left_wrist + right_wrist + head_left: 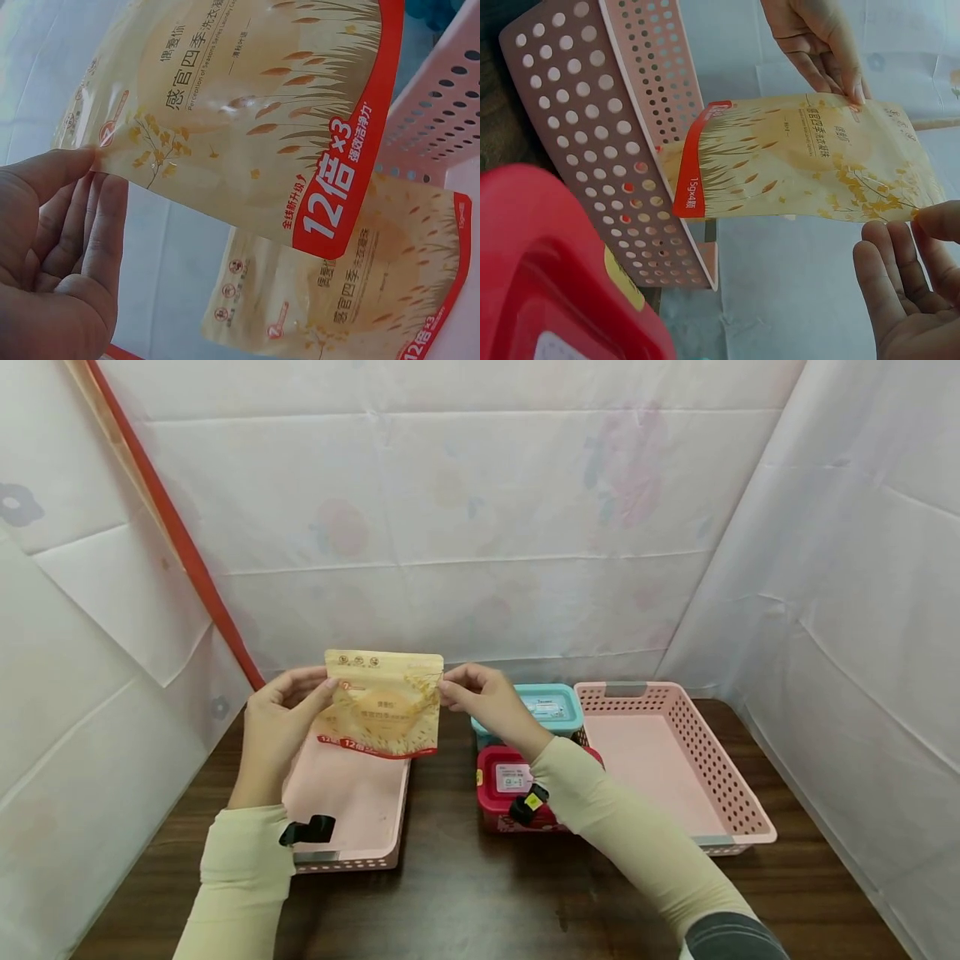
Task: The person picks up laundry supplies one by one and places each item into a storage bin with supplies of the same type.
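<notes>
A yellow pouch of laundry pods [384, 708] with a red bottom band is held up over the left pink basket [341, 814]. My left hand [279, 718] pinches its left edge between thumb and fingers. At the upper right edge, my right hand [487, 697] pinches it with thumb and forefinger. The left wrist view shows the printed front close up, with a second matching pouch [352, 285] behind it, inside the basket. In the right wrist view the pouch [802, 157] hangs between both hands.
Under my right forearm sits a red lidded tub [495, 785], with a turquoise lidded tub [551, 710] behind it. A second pink basket [731, 777] lies to the right on the dark wooden table [465, 893]. Pale patterned sheets [465, 510] enclose the table's back and sides.
</notes>
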Motion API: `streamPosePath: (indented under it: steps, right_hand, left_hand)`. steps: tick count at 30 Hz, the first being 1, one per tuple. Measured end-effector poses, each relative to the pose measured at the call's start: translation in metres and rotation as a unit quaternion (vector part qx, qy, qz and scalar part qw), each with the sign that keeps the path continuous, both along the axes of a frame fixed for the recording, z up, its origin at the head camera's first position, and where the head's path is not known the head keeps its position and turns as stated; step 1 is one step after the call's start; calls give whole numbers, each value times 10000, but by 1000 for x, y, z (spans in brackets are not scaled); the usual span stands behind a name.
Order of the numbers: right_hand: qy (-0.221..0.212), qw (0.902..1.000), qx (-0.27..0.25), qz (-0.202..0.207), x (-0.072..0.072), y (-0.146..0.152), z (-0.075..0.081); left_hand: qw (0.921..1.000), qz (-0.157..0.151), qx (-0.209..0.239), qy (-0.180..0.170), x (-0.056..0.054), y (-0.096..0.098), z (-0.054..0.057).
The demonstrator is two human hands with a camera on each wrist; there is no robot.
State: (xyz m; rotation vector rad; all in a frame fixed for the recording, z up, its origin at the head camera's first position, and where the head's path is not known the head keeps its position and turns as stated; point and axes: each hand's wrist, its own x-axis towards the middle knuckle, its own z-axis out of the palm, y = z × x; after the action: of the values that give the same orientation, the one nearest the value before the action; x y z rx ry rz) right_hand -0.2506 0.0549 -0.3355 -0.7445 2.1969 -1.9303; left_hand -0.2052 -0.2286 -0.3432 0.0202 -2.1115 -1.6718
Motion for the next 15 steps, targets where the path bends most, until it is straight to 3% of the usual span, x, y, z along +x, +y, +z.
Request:
streamPosePath:
  steps: [7, 15]
  right_hand:
    - [142, 9998, 140, 33, -1, -17, -4]
    - [273, 9994, 112, 152, 1, -35, -4]
  left_hand:
    - [9996, 241, -118, -100, 6, -12, -3]
    - [9984, 300, 463, -84, 11, -27, -4]
